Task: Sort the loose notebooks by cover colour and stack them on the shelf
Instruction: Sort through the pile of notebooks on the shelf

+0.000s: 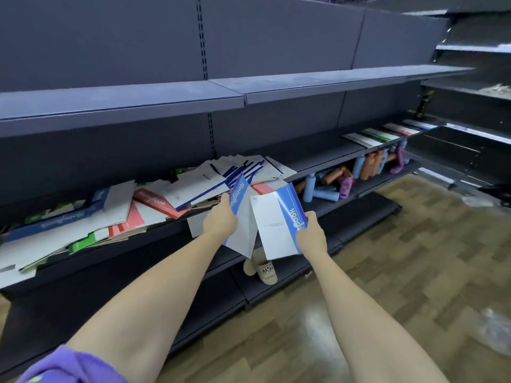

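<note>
My left hand grips a blue-and-white notebook by its blue spine strip, in front of the dark shelf. My right hand grips a second blue-and-white notebook at its blue edge, just right of the first. Behind them a loose pile of notebooks with blue, red, green and white covers sprawls over the shelf's left and middle. Far right on the same shelf lie sorted stacks in a row.
An upper shelf board overhangs the pile. Coloured bottles stand and lie on the low shelf at right. A beige slipper shows below the notebooks. Wooden floor spreads to the right, with clear plastic wrap at the edge.
</note>
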